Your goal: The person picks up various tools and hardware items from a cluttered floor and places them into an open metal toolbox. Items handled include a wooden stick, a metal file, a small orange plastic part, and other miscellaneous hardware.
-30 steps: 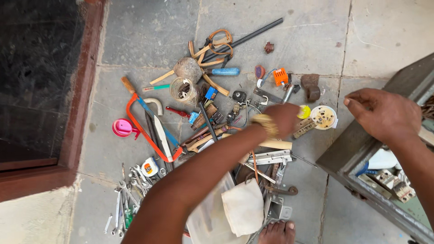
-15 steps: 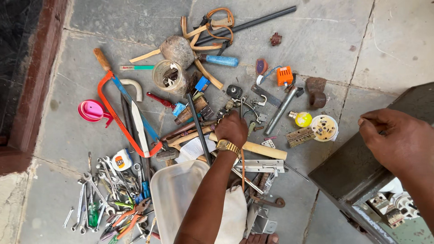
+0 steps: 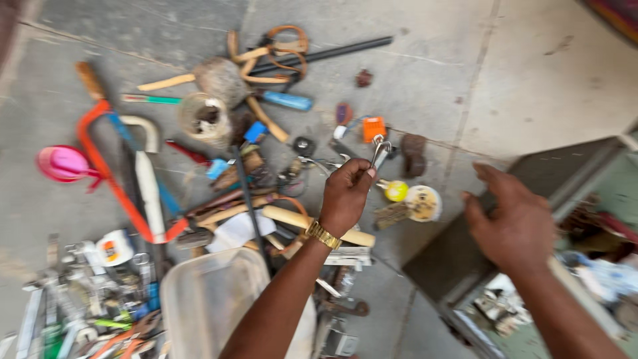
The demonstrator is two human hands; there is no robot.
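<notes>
A clear plastic tub (image 3: 212, 299) is sitting nearest the camera on the stone floor (image 3: 545, 80), with a heap of spanners and small hand tools (image 3: 80, 299) lying just to its left. The left hand (image 3: 347, 194), wearing a gold wristband (image 3: 323, 235), is reaching out over the tub and is closing its fingers around a small shiny metal tool (image 3: 380, 153), which is sticking up out of the fist above the scattered pile. The right hand (image 3: 513, 223) is hovering well apart from it, fingers spread and holding nothing, just over the dark lid of a green metal toolbox (image 3: 531, 179) whose open tray is showing jumbled parts at the lower right. Just beyond the left hand, a small yellow ball (image 3: 397, 191) and a round pale disc (image 3: 423, 203) are lying side by side, and a long wooden handle (image 3: 312, 226) is lying under the wrist. Further left, an orange hacksaw frame (image 3: 113, 179) is lying beside a white curved pipe piece (image 3: 147, 173) and a pink plastic cup (image 3: 63, 163). Farther still, a ball of twine (image 3: 206, 118), a blue-handled tool (image 3: 287, 101) and a long dark rod (image 3: 325, 53) are resting at the far edge of the pile.
</notes>
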